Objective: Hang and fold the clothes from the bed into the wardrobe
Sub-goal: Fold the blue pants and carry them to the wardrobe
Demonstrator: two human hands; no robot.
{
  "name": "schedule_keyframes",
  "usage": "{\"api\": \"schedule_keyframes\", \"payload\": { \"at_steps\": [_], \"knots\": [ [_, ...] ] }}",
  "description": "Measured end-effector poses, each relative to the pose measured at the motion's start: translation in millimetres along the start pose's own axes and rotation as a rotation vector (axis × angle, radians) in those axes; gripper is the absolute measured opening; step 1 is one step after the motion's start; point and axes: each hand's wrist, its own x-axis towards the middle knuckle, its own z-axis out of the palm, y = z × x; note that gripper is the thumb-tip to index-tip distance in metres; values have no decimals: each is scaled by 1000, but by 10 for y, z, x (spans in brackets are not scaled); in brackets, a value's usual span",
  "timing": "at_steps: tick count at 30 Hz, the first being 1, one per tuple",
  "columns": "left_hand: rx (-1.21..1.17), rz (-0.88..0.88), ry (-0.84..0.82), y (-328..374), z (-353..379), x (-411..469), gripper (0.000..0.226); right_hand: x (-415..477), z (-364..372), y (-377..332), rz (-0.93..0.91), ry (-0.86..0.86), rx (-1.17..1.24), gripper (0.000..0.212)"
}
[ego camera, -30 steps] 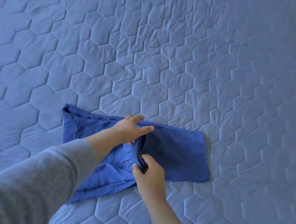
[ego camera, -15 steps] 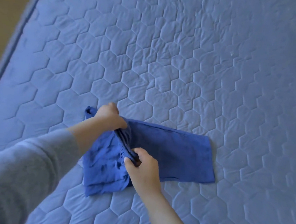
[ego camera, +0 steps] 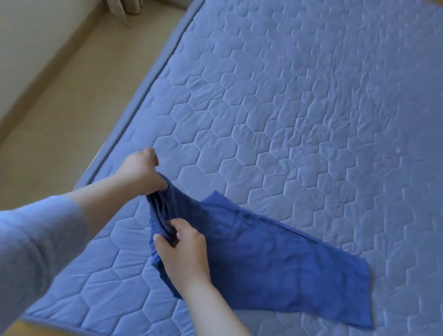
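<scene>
I see a quilted blue bed. The dark blue cloth lies near its front edge, with one end up off the bed. The left hand and right hand both curl their fingers tight around that bunched end.

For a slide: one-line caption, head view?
Left hand and right hand grip a blue garment by its bunched end on the quilted bed.

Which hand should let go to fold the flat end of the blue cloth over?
Probably the right hand. Both grip the bunched edge of the blue cloth, but its flat end lies on the bed to the right, nearer that hand; the left hand would cross over.
</scene>
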Motion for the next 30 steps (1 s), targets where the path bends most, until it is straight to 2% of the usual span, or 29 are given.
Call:
{"api": "schedule_keyframes", "payload": {
  "at_steps": [6, 11, 18, 25, 30],
  "knots": [
    [-12, -19, 25, -397, -121, 90, 41, 99, 427, -21, 38, 5, -15, 29],
    [-42, -13, -14, -377, 127, 146, 35, 119, 312, 179, 79, 66, -36, 23],
    [-37, 86, -91, 96, 617, 104, 15, -57, -117, 526, 180, 165, 60, 8],
    [-35, 144, -126, 756, 1236, 42, 9, -145, -673, 975, 188, 258, 95, 7],
    [91, 178, -206, 1102, 1820, 16, 7, -285, -1069, 1463, 227, 309, 73, 13]
  ]
}}
